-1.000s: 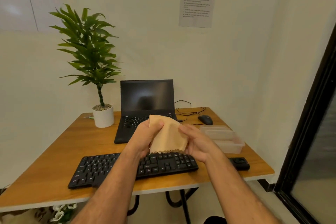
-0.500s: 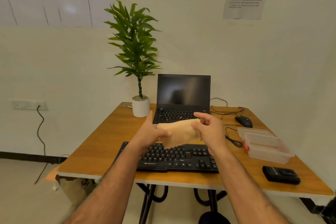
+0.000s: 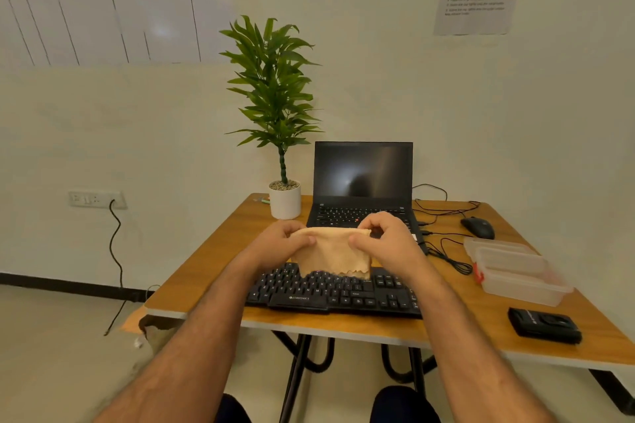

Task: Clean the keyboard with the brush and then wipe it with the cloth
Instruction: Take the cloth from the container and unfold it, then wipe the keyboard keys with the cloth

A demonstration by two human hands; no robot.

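Note:
A beige cloth point(image 3: 331, 256) hangs in the air just above the black keyboard point(image 3: 330, 292), which lies near the front edge of the wooden table point(image 3: 213, 261). My left hand point(image 3: 281, 245) pinches the cloth's upper left edge and my right hand point(image 3: 385, 242) pinches its upper right edge, stretching it between them. The cloth's lower hem hides part of the keyboard's top rows. No brush shows in the head view.
Behind the keyboard stands an open black laptop point(image 3: 362, 182), with a potted plant point(image 3: 283, 203) to its left. A mouse point(image 3: 477, 227), cables and clear plastic boxes point(image 3: 515, 271) lie at the right, and a small black device point(image 3: 544, 325) sits by the front right edge.
The view has swung left and dropped a little. Both hands turned the cloth from an upright bunch into a spread sheet held by its top edge above the keyboard.

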